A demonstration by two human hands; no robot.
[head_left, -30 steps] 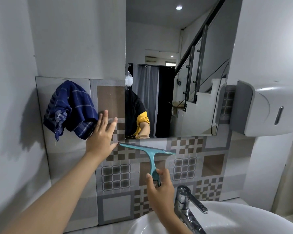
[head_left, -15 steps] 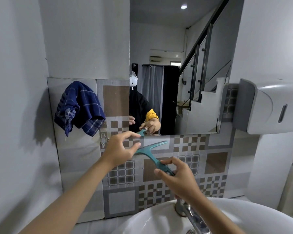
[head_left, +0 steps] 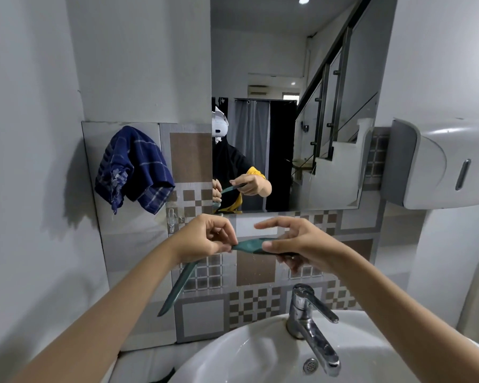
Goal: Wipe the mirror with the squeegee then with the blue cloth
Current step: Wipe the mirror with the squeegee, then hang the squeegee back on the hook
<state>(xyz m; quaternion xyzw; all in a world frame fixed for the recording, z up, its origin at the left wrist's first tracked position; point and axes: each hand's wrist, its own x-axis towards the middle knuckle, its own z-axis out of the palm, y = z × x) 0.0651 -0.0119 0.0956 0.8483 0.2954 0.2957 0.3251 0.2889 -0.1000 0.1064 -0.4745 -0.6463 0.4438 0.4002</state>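
The teal squeegee [head_left: 248, 245] hangs between both hands just below the mirror [head_left: 293, 111]. My right hand [head_left: 296, 246] grips its handle with thumb and lower fingers, index finger stretched out. My left hand [head_left: 205, 236] pinches the squeegee near the neck, and the blade [head_left: 177, 288] slants down to the left under that wrist. The blue checked cloth [head_left: 134, 168] hangs on the tiled wall left of the mirror, apart from both hands.
A white basin [head_left: 233, 352] with a chrome tap [head_left: 311, 324] sits directly below my hands. A white paper dispenser [head_left: 443, 164] juts from the wall at right. A small clear hook [head_left: 173, 218] is stuck to the tiles under the cloth.
My left hand left the cloth, moved right and took hold of the squeegee. The squeegee turned so its blade now points down-left. The view shifted slightly.
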